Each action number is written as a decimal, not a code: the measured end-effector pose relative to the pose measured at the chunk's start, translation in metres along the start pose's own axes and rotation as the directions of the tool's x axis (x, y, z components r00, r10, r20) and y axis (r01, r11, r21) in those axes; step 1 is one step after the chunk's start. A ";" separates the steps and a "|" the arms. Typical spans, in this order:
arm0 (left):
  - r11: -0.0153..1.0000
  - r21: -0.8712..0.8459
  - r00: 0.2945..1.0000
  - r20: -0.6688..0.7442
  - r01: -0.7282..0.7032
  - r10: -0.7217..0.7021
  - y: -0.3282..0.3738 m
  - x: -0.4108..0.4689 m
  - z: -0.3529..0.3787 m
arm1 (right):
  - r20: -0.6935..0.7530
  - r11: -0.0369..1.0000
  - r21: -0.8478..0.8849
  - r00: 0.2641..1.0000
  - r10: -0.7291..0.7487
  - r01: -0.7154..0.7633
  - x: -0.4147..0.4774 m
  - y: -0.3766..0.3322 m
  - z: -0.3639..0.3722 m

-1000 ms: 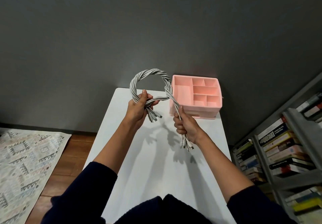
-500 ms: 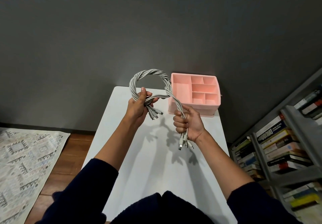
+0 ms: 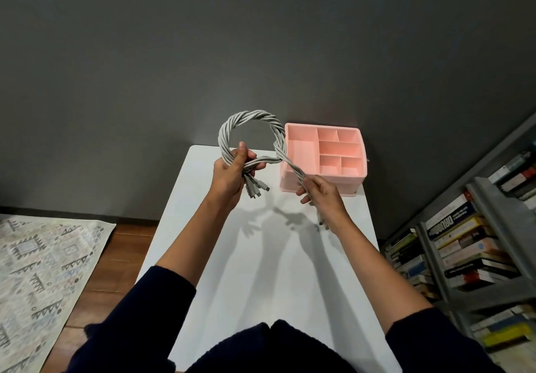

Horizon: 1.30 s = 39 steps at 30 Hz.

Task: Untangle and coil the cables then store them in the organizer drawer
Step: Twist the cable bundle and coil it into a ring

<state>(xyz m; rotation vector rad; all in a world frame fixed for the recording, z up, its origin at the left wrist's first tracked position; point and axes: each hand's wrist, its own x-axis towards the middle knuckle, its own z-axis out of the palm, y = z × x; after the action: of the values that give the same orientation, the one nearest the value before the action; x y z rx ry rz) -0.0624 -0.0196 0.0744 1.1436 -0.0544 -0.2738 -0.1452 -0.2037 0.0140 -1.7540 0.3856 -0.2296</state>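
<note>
A bundle of grey cables (image 3: 251, 117), twisted together like a rope, arches in a loop above the white table (image 3: 261, 271). My left hand (image 3: 229, 176) grips the bundle where the loop crosses itself, and several plug ends hang below its fingers. My right hand (image 3: 322, 195) holds the other end of the bundle, with plugs dangling past the wrist. The pink organizer (image 3: 324, 159) stands at the table's far right corner. Its top has several open compartments, and the drawer in its front is closed.
A dark grey wall rises behind the table. Grey shelves full of books (image 3: 464, 242) stand close on the right. A patterned rug (image 3: 37, 271) lies on the wooden floor to the left.
My right hand has turned palm-down and shifted slightly right and toward the organizer along the cable end. My left hand and the loop have stayed almost still.
</note>
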 end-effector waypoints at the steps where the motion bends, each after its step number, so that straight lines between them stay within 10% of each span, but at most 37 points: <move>1: 1.000 0.010 1.000 0.008 -0.012 0.012 -0.001 -0.001 0.001 | -0.047 0.999 -0.045 0.999 -0.004 0.002 0.002 -0.001 0.002; 12: 0.997 0.013 0.997 0.025 -0.079 0.079 -0.002 -0.001 0.007 | 0.020 0.974 0.053 0.975 0.222 -0.222 -0.004 -0.019 0.028; 20: 0.999 -0.024 1.000 -0.007 0.021 -0.021 -0.002 0.005 -0.004 | 0.094 0.890 -0.456 0.995 0.040 0.007 -0.011 -0.014 0.022; 26: 1.000 -0.011 0.998 0.060 0.022 -0.021 -0.009 0.000 0.003 | 0.290 0.853 0.261 0.879 0.377 -0.452 -0.013 -0.022 0.020; 31: 0.998 -0.056 0.999 0.025 0.043 -0.041 -0.008 0.004 0.003 | 0.562 0.485 0.705 0.825 0.063 -0.518 -0.015 -0.017 0.009; 39: 0.998 -0.058 1.000 0.000 -0.011 0.011 -0.001 0.003 0.000 | 0.138 0.870 0.447 0.977 0.161 -0.207 -0.011 -0.014 0.017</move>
<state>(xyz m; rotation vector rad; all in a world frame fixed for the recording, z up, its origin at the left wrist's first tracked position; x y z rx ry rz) -0.0595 -0.0208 0.0734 1.0850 -0.0529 -0.2646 -0.1475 -0.1821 0.0246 -1.2445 0.3888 -0.0868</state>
